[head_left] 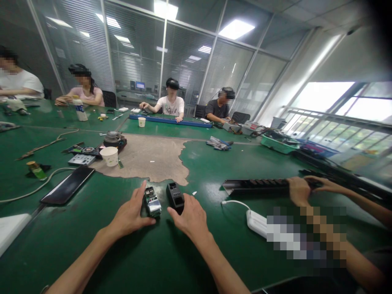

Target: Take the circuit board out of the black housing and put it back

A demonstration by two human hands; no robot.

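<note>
In front of me, my left hand grips a small circuit board between thumb and fingers; metal ports and a pale block show on its upper face. A short gap to the right, my right hand holds a small black plastic case with rectangular openings in its top. The case and the board stand side by side, apart from each other. The undersides of both, and some of my right fingertips, are hidden.
Ahead lies a brown sheet with a ragged edge; a paper cup stands on its left part. A phone rests at left. At right, a co-worker's hands hold a long black rail beyond a white cabled device.
</note>
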